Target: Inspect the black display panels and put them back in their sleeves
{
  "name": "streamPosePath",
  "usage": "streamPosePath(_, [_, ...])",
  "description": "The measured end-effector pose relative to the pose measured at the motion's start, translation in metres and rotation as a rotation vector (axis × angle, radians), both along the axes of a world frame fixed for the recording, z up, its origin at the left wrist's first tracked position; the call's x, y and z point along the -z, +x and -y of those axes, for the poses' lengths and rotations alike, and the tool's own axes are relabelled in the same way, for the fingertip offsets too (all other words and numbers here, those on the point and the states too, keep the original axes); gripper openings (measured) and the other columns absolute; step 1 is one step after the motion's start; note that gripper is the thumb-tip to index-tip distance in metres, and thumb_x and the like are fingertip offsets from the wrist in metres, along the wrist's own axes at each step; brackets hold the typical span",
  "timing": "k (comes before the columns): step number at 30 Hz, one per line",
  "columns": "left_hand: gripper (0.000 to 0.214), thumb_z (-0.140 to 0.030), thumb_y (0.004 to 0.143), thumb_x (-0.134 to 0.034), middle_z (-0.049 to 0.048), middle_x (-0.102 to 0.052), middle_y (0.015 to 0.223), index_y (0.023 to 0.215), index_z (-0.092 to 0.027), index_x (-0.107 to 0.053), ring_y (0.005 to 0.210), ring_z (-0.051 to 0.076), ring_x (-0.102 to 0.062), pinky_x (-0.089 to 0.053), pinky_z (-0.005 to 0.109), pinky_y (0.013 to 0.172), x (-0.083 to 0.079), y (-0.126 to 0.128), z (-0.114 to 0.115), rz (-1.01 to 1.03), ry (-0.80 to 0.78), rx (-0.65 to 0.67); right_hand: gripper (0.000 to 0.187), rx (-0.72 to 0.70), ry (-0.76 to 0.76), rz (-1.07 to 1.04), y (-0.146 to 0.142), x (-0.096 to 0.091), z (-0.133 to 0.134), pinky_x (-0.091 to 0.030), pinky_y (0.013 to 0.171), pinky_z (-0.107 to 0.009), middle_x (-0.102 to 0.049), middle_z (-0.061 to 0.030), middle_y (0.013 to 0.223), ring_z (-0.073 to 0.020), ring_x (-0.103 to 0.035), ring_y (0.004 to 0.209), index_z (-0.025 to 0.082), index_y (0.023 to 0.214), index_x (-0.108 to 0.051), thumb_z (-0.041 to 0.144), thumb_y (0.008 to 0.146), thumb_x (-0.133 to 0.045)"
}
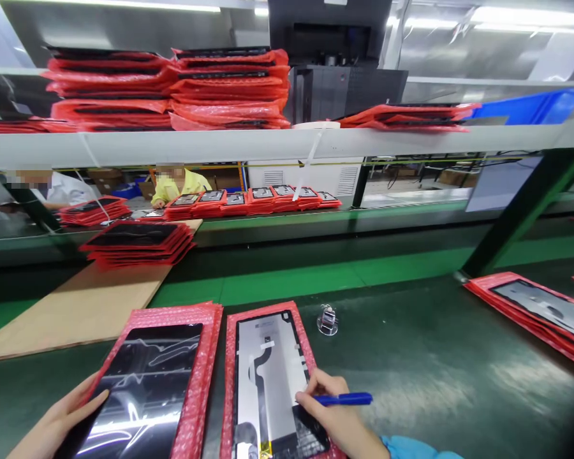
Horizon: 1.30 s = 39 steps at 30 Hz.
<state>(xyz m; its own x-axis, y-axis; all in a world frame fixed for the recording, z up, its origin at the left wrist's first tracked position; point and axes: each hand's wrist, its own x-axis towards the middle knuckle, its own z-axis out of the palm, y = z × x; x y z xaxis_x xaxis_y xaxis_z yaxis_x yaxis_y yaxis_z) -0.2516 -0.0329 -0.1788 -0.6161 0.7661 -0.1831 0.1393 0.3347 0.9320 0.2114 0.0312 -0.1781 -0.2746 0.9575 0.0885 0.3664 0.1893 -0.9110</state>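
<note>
My right hand is closed round a blue pen, its tip down on a grey-backed screen panel that lies on a red bubble-wrap sheet. My left hand rests with fingers stretched flat on the lower left edge of a glossy black panel, which lies on a stack of red bubble-wrap sheets just left of the first panel.
A small clear round object sits on the dark mat beyond the panels. More panels on red wrap lie at the right, on a cardboard sheet at left, and on the shelf above. People work across the green conveyor.
</note>
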Motion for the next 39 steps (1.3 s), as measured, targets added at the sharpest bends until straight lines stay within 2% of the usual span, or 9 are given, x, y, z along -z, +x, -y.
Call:
streamPosePath(4, [0.046,-0.041,0.058,-0.073,-0.0004,-0.072,0.106,0.1,-0.033,-0.054,0.132,0.038,-0.041,-0.028,0.054,0.11,-0.014,-0.008,-0.003,-0.27,0.017,0.078,0.027,-0.006,0.056,0.079,-0.007,0.006,-0.003,-0.036,0.058,-0.027,-0.054,0.0018,0.056,-0.0167,-0.052,0.057,0.022,0.055,-0.044,0.03,0.076,-0.059])
streamPosePath(7, [0.036,-0.036,0.065,-0.059,0.0072,-0.066,0.111,0.099,-0.028,-0.049,0.13,0.044,-0.04,-0.025,0.061,0.107,-0.038,0.018,-0.006,-0.69,0.004,-0.038,0.027,-0.03,0.107,0.11,-0.008,0.008,-0.005,-0.035,0.06,-0.028,-0.049,0.0024,0.055,-0.0165,-0.049,0.058,0.023,0.055,-0.038,0.027,0.078,-0.052])
streamPosePath(9, [0.041,-0.037,0.067,-0.055,0.0144,-0.059,0.12,0.105,-0.023,-0.048,0.125,0.043,-0.044,-0.029,0.058,0.106,-0.049,0.047,-0.009,-0.712,0.037,0.0,0.027,-0.057,0.128,0.113,-0.009,0.01,-0.005,-0.033,0.058,-0.027,-0.045,0.0038,0.054,-0.015,-0.046,0.055,0.023,0.055,-0.036,0.026,0.078,-0.05])
streamPosePath(13, [0.057,-0.047,0.066,-0.065,0.0169,-0.057,0.118,0.112,-0.019,-0.05,0.113,0.036,-0.053,-0.038,0.048,0.101,-0.047,0.119,-0.014,-0.217,0.204,0.176,0.026,-0.089,0.14,0.094,-0.01,0.012,-0.005,-0.03,0.053,-0.026,-0.04,0.0058,0.051,-0.013,-0.042,0.05,0.024,0.055,-0.033,0.024,0.076,-0.049])
streamPosePath(18, [0.055,-0.032,0.041,-0.08,0.0145,-0.067,0.1,0.091,-0.018,-0.062,0.097,0.032,-0.061,-0.046,0.04,0.09,-0.02,0.191,-0.026,0.399,0.044,0.338,0.028,-0.02,0.107,0.019,-0.008,0.016,-0.006,-0.032,0.056,-0.027,-0.041,0.005,0.051,-0.0145,-0.043,0.052,0.023,0.053,-0.037,0.026,0.075,-0.053])
streamPosePath(22, [0.047,-0.023,0.047,-0.071,0.0148,-0.066,0.103,0.092,-0.016,-0.062,0.102,0.028,-0.061,-0.046,0.036,0.087,-0.016,0.214,-0.032,0.498,-0.053,0.315,0.037,0.012,0.005,-0.131,-0.008,0.017,-0.011,-0.033,0.053,-0.025,-0.041,0.0051,0.051,-0.0137,-0.041,0.052,0.024,0.053,-0.036,0.042,0.078,-0.057])
streamPosePath(27, [0.048,-0.028,0.061,-0.066,0.0044,-0.067,0.079,0.105,-0.017,-0.052,0.077,0.022,-0.064,-0.047,0.035,0.073,-0.039,0.217,-0.041,0.514,-0.121,0.308,0.045,-0.021,-0.143,-0.343,-0.01,0.012,-0.014,-0.039,0.052,-0.025,-0.038,0.0077,0.051,-0.0117,-0.039,0.047,0.024,0.061,-0.039,0.062,0.077,-0.057])
streamPosePath(32, [0.052,-0.021,0.053,-0.076,0.0075,-0.071,0.08,0.099,-0.014,-0.055,0.082,0.026,-0.067,-0.048,0.037,0.079,-0.056,0.233,-0.055,0.545,-0.071,0.41,0.045,-0.072,-0.186,-0.467,-0.009,0.013,-0.014,-0.036,0.052,-0.024,-0.04,0.0087,0.045,-0.0107,-0.04,0.044,0.022,0.063,-0.048,0.063,0.078,-0.058])
streamPosePath(39, [0.053,-0.009,0.054,-0.071,0.0105,-0.075,0.093,0.105,-0.015,-0.055,0.084,0.029,-0.071,-0.054,0.037,0.072,-0.048,0.263,-0.049,0.588,0.058,0.33,0.051,-0.04,-0.193,-0.59,-0.003,0.016,-0.019,-0.022,0.037,-0.019,-0.049,0.0058,0.037,-0.006,-0.033,0.031,0.016,0.065,-0.059,0.067,0.076,-0.058])
